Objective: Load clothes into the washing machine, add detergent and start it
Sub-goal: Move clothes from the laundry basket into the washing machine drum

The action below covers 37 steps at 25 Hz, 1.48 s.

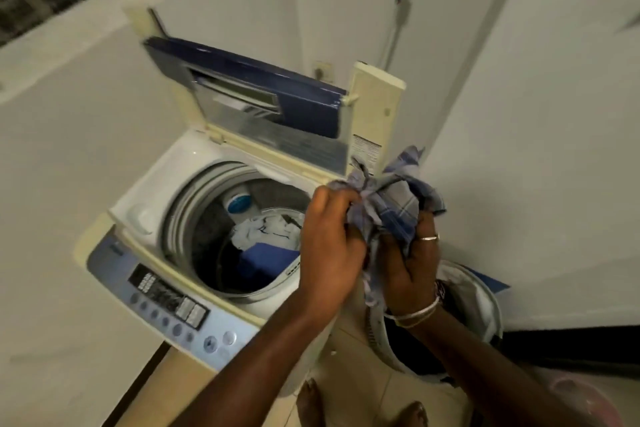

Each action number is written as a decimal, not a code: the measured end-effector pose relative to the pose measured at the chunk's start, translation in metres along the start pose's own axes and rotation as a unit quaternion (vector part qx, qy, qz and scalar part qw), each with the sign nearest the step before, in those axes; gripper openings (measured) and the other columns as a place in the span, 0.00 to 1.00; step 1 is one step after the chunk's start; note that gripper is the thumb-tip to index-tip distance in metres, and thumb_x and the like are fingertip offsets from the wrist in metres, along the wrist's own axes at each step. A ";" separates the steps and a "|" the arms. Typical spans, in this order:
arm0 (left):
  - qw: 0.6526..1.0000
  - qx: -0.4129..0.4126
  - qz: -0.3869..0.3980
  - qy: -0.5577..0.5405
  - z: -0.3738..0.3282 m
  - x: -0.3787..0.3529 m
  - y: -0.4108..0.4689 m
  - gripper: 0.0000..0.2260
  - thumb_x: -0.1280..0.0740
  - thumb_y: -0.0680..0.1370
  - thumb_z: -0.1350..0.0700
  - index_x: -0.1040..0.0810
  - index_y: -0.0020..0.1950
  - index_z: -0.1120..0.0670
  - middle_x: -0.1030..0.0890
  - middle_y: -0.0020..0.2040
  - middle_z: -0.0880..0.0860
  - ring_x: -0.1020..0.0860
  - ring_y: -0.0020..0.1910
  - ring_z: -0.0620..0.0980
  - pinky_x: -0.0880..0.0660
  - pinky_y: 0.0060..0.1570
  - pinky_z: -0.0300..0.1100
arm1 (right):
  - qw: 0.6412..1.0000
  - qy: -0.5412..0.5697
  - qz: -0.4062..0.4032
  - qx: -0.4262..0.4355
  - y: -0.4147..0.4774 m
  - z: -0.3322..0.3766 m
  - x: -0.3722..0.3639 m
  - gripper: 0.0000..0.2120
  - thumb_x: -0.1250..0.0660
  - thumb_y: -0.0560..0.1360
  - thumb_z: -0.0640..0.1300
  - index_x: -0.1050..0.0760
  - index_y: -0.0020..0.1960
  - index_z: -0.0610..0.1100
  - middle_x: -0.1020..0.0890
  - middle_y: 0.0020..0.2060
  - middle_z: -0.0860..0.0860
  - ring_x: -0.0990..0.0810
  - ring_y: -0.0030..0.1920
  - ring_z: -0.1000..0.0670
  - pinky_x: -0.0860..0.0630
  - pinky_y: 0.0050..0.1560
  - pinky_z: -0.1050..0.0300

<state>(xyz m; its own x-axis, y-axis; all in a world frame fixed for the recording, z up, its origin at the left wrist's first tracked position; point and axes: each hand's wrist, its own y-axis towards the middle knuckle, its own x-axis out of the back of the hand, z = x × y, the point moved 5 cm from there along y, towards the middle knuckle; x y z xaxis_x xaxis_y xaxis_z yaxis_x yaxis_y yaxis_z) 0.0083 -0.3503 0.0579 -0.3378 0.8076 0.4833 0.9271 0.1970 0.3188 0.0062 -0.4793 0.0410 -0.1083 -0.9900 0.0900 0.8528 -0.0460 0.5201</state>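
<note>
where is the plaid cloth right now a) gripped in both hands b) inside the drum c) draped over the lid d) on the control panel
a, since the left hand and the right hand both grip the plaid cloth in the air, right of the open drum.

1. The washing machine (152,191) has a top of smooth white plastic with a soft gloss.
2. Its lid (270,80) is glossy dark blue plastic (streaks of light show on it), set in a duller, yellowed cream frame.
3. The control panel (166,305) is smooth pale blue plastic.
4. The drum (207,239) wall looks like matt grey perforated metal.
5. The checked cloth (394,204) is thin woven fabric, crumpled and matt.
6. The bangles (419,314) and ring (429,238) are shiny metal.
7. The floor tiles (353,367) look smooth; the wall (69,149) is matt white.
</note>
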 end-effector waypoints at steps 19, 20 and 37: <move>0.932 0.147 0.220 0.249 0.221 0.145 0.028 0.28 0.30 0.73 0.62 0.31 0.73 0.59 0.26 0.68 0.62 0.27 0.66 0.61 0.30 0.64 0.48 | 0.808 -0.342 0.450 -0.164 -0.005 -0.092 -0.247 0.28 0.32 0.74 0.54 0.31 0.70 0.42 0.22 0.62 0.43 0.23 0.63 0.42 0.26 0.63 0.46; 0.930 0.138 0.245 0.236 0.221 0.128 0.018 0.28 0.29 0.72 0.62 0.30 0.72 0.58 0.26 0.68 0.61 0.27 0.66 0.60 0.30 0.65 0.49 | 0.804 -0.363 0.446 -0.151 -0.005 -0.093 -0.230 0.29 0.33 0.76 0.54 0.33 0.72 0.43 0.24 0.66 0.43 0.26 0.66 0.42 0.28 0.66 0.46; 0.918 0.058 0.355 0.167 0.197 -0.011 -0.005 0.16 0.35 0.78 0.61 0.26 0.66 0.57 0.22 0.63 0.58 0.23 0.61 0.57 0.26 0.62 0.51 | 0.733 -0.508 0.417 -0.174 -0.025 -0.104 -0.116 0.11 0.38 0.79 0.45 0.25 0.60 0.44 0.25 0.62 0.43 0.20 0.56 0.43 0.22 0.55 0.50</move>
<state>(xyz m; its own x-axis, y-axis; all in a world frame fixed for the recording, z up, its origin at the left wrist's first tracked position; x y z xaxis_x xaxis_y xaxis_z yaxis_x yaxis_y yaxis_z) 0.0394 -0.2503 -0.1094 0.3452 0.5442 0.7646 0.9374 -0.2390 -0.2531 0.0501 -0.3774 -0.0708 0.3521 -0.0906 0.9316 0.8982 0.3127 -0.3090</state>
